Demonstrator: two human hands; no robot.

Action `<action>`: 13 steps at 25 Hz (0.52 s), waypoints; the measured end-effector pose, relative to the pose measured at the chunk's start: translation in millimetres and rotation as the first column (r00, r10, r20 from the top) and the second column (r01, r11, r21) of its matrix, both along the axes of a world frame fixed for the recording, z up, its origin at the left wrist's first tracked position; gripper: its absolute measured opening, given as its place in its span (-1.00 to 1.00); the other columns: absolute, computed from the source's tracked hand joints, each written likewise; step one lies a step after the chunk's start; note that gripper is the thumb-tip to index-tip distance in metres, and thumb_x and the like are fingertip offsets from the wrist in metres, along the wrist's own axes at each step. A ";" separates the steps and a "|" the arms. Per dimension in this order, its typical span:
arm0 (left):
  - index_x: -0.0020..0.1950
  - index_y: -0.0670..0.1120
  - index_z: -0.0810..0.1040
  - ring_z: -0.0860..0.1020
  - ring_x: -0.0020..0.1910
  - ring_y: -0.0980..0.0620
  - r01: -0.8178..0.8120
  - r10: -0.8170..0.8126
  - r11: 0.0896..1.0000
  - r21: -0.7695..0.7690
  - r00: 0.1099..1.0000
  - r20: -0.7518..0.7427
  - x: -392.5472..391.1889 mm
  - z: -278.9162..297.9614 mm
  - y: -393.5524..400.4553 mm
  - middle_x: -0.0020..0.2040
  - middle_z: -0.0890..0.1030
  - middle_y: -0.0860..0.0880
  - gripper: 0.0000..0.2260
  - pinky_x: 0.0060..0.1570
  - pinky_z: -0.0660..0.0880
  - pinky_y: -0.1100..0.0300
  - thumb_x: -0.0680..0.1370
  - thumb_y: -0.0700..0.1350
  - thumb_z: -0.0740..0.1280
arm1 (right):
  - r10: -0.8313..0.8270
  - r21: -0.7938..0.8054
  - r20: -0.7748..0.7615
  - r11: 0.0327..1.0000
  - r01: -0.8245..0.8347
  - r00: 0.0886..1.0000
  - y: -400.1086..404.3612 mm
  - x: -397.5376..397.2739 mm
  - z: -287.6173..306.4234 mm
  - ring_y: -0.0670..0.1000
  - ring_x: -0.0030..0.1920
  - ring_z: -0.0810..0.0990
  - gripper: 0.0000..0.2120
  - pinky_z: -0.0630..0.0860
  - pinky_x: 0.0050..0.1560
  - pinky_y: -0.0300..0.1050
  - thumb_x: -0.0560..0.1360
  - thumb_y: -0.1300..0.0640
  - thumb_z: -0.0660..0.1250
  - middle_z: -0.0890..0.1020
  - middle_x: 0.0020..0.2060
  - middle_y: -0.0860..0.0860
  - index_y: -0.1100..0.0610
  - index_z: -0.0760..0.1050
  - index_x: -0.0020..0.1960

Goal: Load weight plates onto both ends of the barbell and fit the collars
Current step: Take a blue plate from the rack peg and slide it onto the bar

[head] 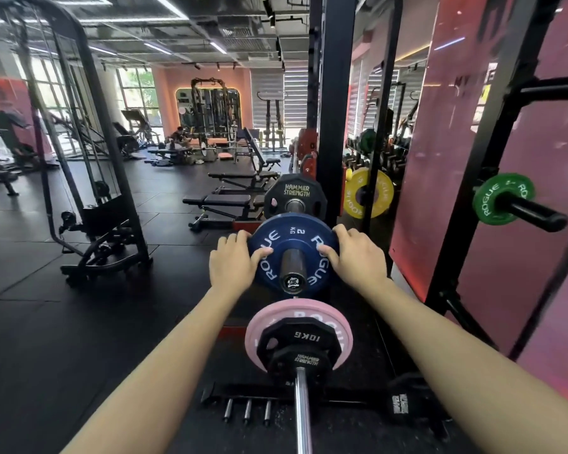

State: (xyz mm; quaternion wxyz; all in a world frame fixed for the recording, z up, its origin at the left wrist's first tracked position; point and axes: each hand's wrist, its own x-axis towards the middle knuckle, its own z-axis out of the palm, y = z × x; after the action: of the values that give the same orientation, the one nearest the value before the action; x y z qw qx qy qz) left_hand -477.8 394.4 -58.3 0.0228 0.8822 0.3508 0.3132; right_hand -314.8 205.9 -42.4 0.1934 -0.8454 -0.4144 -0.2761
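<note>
Blue 2 kg plate (pixel 292 253) sits on barbell sleeve (pixel 293 268), sleeve end poking out toward camera. Left hand (pixel 232 260) grips plate's left rim, thumb across face; right hand (pixel 358 257) grips right rim, thumb likewise on face — plate held between both hands. Near side, lower: pink plate (pixel 333 322) with black 10 kg plate (pixel 300 348) on second bar (pixel 300 414). Far behind — black Hammer Strength plate (pixel 292 194). Right: green plate (pixel 502 198) on rack peg.
</note>
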 end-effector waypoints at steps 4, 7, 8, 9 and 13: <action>0.29 -0.11 0.48 0.46 0.20 -0.14 -0.030 0.029 0.999 0.034 0.998 0.047 23.6 -7.2 13.8 0.20 0.56 -0.10 -0.42 0.06 0.43 -0.06 0.55 0.34 0.16 | -0.027 0.007 -0.040 1.000 0.027 0.999 21.0 24.5 -4.3 0.15 0.09 0.50 -0.53 0.47 -0.16 0.02 0.56 -0.27 0.15 0.55 0.04 0.08 0.06 0.37 0.27; 0.29 -0.11 0.47 0.47 0.20 -0.13 -0.031 0.030 0.999 0.027 0.997 0.067 47.5 -11.4 29.6 0.21 0.55 -0.10 -0.43 0.09 0.44 -0.06 0.56 0.33 0.16 | -0.007 0.027 -0.066 1.000 0.009 0.998 44.0 48.6 -9.9 0.15 0.11 0.49 -0.53 0.49 -0.11 0.04 0.57 -0.24 0.15 0.55 0.07 0.09 0.08 0.37 0.30; 0.30 -0.11 0.46 0.46 0.20 -0.13 -0.038 0.037 0.999 0.023 0.998 0.057 56.0 -12.5 35.8 0.22 0.55 -0.09 -0.43 0.10 0.43 -0.06 0.56 0.33 0.16 | -0.001 0.040 -0.068 0.999 0.004 0.998 50.8 57.3 -10.2 0.15 0.11 0.48 -0.53 0.49 -0.12 0.04 0.57 -0.24 0.16 0.55 0.06 0.10 0.08 0.38 0.29; 0.32 -0.11 0.45 0.45 0.21 -0.13 -0.045 0.044 0.999 0.019 0.998 0.048 64.5 -13.4 42.8 0.23 0.54 -0.09 -0.42 0.11 0.42 -0.05 0.56 0.33 0.15 | 0.003 0.054 -0.069 0.999 0.001 0.998 57.7 66.5 -9.4 0.15 0.11 0.48 -0.51 0.49 -0.13 0.04 0.56 -0.25 0.16 0.55 0.06 0.10 0.09 0.39 0.29; 0.35 -0.11 0.41 0.44 0.24 -0.11 -0.065 0.065 0.997 0.039 0.998 0.017 97.4 -12.9 73.4 0.26 0.50 -0.08 -0.36 0.12 0.40 -0.03 0.52 0.37 0.16 | 0.010 0.087 -0.066 0.996 -0.004 0.998 86.8 99.4 -2.7 0.13 0.14 0.47 -0.45 0.51 -0.12 0.04 0.53 -0.29 0.18 0.54 0.09 0.09 0.10 0.39 0.31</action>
State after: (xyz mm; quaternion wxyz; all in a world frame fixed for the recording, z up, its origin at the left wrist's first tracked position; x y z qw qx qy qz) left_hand -380.4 467.8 -71.2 -0.0022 0.8681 0.3728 0.3278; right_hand -215.4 292.7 -45.1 0.2445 -0.8433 -0.3985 -0.2650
